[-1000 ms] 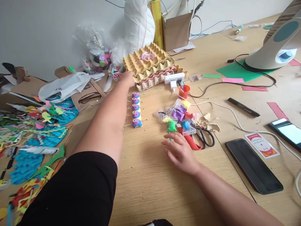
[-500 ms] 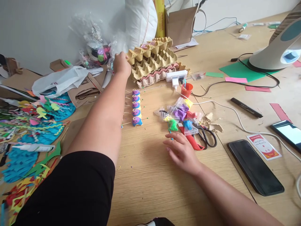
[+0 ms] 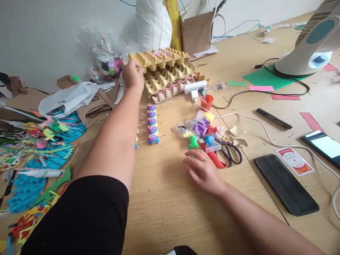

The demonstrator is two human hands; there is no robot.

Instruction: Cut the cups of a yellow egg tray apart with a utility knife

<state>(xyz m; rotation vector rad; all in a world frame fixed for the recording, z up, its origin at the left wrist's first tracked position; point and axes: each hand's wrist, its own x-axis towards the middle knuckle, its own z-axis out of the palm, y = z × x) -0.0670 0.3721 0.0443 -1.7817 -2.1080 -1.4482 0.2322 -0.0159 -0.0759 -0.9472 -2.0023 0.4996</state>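
Observation:
At the back of the table my left hand point(image 3: 132, 75) grips the near left corner of the top yellow egg tray point(image 3: 151, 59), which is lifted and tilted over the lower trays point(image 3: 170, 77). My right hand point(image 3: 204, 172) rests on the wood with its fingers spread, holding nothing. It is beside bagged clay: green point(image 3: 193, 141), blue point(image 3: 209, 140) and purple point(image 3: 201, 126). Black-handled scissors point(image 3: 230, 153) lie next to it. A row of small blue and purple figures point(image 3: 152, 129) with pins stands right of my left forearm; more are partly hidden behind it.
Coloured paper scraps point(image 3: 49, 132), a glue bottle point(image 3: 44, 173) and a plastic bag point(image 3: 67, 99) crowd the left. An orange cup point(image 3: 207, 102), power strip point(image 3: 195, 86), white cable, black marker point(image 3: 274, 118), phone point(image 3: 286, 184) and lamp base point(image 3: 294, 62) are on the right.
My left hand has drawn the top tray to the left, and its near corner now stands higher off the stack. The view has shifted slightly. My right hand stays in place.

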